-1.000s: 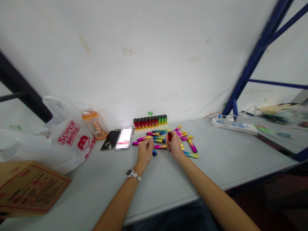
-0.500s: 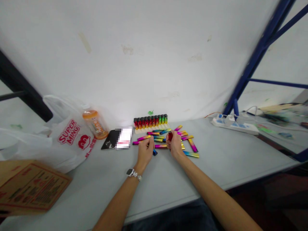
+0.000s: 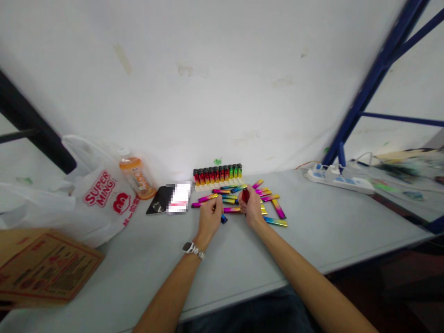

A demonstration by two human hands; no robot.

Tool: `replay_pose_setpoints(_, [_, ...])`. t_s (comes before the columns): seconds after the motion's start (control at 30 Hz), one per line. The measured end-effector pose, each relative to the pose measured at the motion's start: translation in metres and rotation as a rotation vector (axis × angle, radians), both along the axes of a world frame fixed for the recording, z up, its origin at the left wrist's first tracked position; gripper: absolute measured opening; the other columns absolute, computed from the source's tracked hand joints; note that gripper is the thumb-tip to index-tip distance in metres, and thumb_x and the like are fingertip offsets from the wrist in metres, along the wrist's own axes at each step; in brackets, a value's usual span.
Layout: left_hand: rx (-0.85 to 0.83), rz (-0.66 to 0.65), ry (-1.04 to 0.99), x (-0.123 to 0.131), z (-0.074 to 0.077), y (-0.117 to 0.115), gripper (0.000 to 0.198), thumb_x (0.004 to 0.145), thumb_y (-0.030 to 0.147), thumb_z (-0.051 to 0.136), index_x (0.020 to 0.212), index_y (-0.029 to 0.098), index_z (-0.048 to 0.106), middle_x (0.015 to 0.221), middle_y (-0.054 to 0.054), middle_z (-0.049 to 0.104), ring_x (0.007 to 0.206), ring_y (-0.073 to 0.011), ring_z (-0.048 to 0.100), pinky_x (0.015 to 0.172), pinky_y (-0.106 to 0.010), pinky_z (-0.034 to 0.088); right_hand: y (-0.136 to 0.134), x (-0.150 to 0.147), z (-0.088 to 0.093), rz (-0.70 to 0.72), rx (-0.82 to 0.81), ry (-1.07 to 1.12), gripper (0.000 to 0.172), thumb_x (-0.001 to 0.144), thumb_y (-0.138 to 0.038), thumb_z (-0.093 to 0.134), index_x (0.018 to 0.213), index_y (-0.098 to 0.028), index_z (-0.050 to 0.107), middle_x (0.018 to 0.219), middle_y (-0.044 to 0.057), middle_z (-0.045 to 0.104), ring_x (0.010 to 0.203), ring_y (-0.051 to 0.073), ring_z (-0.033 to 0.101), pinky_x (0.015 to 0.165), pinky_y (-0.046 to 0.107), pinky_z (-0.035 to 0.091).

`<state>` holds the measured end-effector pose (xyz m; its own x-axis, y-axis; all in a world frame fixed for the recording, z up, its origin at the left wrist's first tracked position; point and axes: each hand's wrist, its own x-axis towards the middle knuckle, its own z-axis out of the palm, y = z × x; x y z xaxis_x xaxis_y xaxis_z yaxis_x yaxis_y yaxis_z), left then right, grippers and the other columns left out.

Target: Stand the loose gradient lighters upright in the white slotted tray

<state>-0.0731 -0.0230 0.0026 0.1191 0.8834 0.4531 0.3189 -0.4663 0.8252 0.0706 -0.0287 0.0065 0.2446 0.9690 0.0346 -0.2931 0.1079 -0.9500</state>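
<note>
My left hand point(image 3: 209, 215) is closed, its thumb and fingers pressed together. From beneath its fingers pokes the dark end of a slim blue stick point(image 3: 224, 218); the rest of it is hidden. My right hand point(image 3: 254, 207) is wrapped round a red lighter point(image 3: 245, 195), held upright with its top showing above the fingers. Around and between both hands lie several slim shiny sticks point(image 3: 278, 209) in pink, yellow and blue. Just behind them, a row of black-topped red and green lighters point(image 3: 217, 175) stands upright in a white rack point(image 3: 208, 188).
To the left are a black-and-white flat item point(image 3: 160, 200), partly blurred out, an orange drink bottle point(image 3: 138, 178), a white plastic bag point(image 3: 104, 199) and a cardboard box point(image 3: 52, 270). A white power strip point(image 3: 340, 181) lies at the right, beside a blue metal frame point(image 3: 360, 101).
Hardly anything differs. Both hands keep their places and grips; the whole view has shifted very slightly.
</note>
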Motion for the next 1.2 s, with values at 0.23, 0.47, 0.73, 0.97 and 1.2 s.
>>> replay_pose_setpoints(0.23, [0.007,-0.005,0.004,-0.001,-0.001,0.000,0.053,0.096,0.051,0.041,0.054,0.019,0.047,0.050,0.002,0.045,0.049,-0.0113,0.042,0.052,-0.027,0.031,0.009,0.009,0.005,0.014,0.159,0.045,0.044,0.078,-0.062,0.062,0.085,-0.018,0.064,0.060,-0.005,0.053,0.053,0.010,0.046,0.053,0.022,0.039])
replay_pose_setpoints(0.47, [-0.016,-0.030,0.020,0.001,0.001,-0.002,0.053,0.094,0.053,0.043,0.054,0.019,0.046,0.049,0.002,0.043,0.049,-0.0115,0.041,0.051,-0.027,0.029,0.047,0.040,0.020,-0.016,0.267,-0.410,0.030,0.070,-0.045,0.075,0.080,-0.018,0.068,0.070,0.001,0.066,0.066,0.014,0.056,0.065,0.027,0.044])
replay_pose_setpoints(0.73, [-0.014,-0.018,0.021,0.000,0.003,-0.004,0.054,0.094,0.053,0.043,0.053,0.019,0.046,0.048,0.002,0.042,0.049,-0.0109,0.040,0.051,-0.026,0.030,0.105,0.059,0.036,-0.004,0.348,-0.836,0.014,0.067,-0.021,0.072,0.081,-0.018,0.069,0.071,-0.001,0.067,0.060,0.012,0.054,0.060,0.025,0.043])
replay_pose_setpoints(0.97, [-0.023,-0.029,0.004,-0.001,0.004,-0.004,0.054,0.094,0.055,0.043,0.053,0.019,0.046,0.048,0.002,0.043,0.049,-0.0112,0.040,0.051,-0.026,0.031,0.129,0.067,0.031,0.113,0.383,-0.889,0.013,0.069,-0.015,0.067,0.081,-0.017,0.067,0.062,-0.003,0.063,0.057,0.012,0.053,0.052,0.022,0.041])
replay_pose_setpoints(1.2, [-0.024,-0.019,-0.003,0.000,0.003,-0.003,0.053,0.094,0.053,0.043,0.053,0.019,0.046,0.049,0.002,0.042,0.049,-0.0109,0.040,0.051,-0.026,0.030,0.146,0.071,0.035,0.188,0.443,-0.937,0.011,0.067,-0.013,0.068,0.077,-0.016,0.069,0.065,-0.002,0.067,0.057,0.011,0.056,0.054,0.021,0.042])
